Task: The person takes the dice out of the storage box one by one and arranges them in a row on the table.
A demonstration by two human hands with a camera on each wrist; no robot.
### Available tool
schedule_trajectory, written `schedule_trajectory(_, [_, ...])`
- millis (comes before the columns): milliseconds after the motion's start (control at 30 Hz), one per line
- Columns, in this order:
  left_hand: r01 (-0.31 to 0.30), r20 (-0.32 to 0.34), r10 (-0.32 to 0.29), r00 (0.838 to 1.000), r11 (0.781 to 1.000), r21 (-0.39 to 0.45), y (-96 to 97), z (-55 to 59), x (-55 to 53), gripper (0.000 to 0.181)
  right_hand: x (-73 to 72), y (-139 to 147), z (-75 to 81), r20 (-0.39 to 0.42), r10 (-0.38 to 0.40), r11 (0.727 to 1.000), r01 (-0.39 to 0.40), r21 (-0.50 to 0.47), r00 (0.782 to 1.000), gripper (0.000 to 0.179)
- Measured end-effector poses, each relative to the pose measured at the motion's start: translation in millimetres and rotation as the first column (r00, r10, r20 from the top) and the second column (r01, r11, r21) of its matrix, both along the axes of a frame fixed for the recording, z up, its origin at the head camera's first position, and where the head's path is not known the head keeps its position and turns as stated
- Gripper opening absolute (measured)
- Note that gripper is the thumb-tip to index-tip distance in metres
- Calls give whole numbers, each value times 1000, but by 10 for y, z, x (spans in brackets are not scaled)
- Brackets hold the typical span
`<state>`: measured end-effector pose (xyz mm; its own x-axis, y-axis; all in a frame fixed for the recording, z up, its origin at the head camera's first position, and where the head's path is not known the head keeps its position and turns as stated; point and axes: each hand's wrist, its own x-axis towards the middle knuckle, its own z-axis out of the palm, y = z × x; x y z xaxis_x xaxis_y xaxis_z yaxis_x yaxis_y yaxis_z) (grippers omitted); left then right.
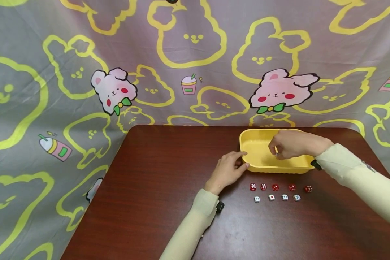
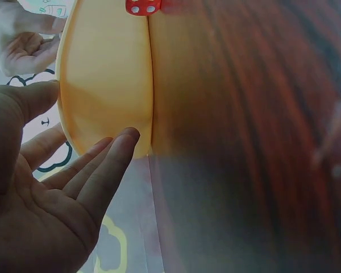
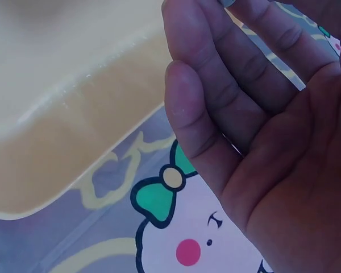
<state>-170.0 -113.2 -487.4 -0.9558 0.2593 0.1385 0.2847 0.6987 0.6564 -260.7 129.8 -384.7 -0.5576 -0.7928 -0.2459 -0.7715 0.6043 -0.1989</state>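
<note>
A yellow plastic tray (image 1: 256, 169) with raised walls stands at the back right of the table. My right hand (image 1: 292, 144) is over it, thumb and fingers pinching a small whitish object (image 1: 277, 154), apparently a white die, mostly hidden by the fingers. In the right wrist view only a sliver of that object (image 3: 227, 2) shows at the fingertips. My left hand (image 1: 226, 170) touches the tray's left end, its fingers fairly straight at the rim. In front of the tray lie a row of several red dice (image 1: 275, 187) and, nearer, a row of several white dice (image 1: 271, 197).
The dark brown wooden table (image 1: 149, 187) extends to the left and front of the tray. A grey curtain (image 1: 188, 119) printed with yellow outlines and pink cartoon heads hangs behind the table and along its left side.
</note>
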Motion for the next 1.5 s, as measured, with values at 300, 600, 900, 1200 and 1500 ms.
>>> schedule_trajectory(300, [-3,14,3,1000,1000,2,6,11,19,46,152,160,45,-75,4,997,-9,-71,997,24])
schedule_trajectory(600, [-10,15,10,1000,1000,6,6,19,12,45,295,300,73,-72,-36,995,29,-98,997,30])
schedule_trajectory(900, [-6,18,6,1000,1000,5,5,-3,13,46,472,437,52,-32,-119,988,115,-103,992,34])
schedule_trajectory(1200, [-4,14,4,1000,1000,-3,-11,28,14,46,617,622,-66,-59,-142,979,131,-155,988,32])
schedule_trajectory(1500, [-7,-1,7,1000,1000,-20,23,22,13,46,705,783,-171,-4,-175,971,172,-169,985,28])
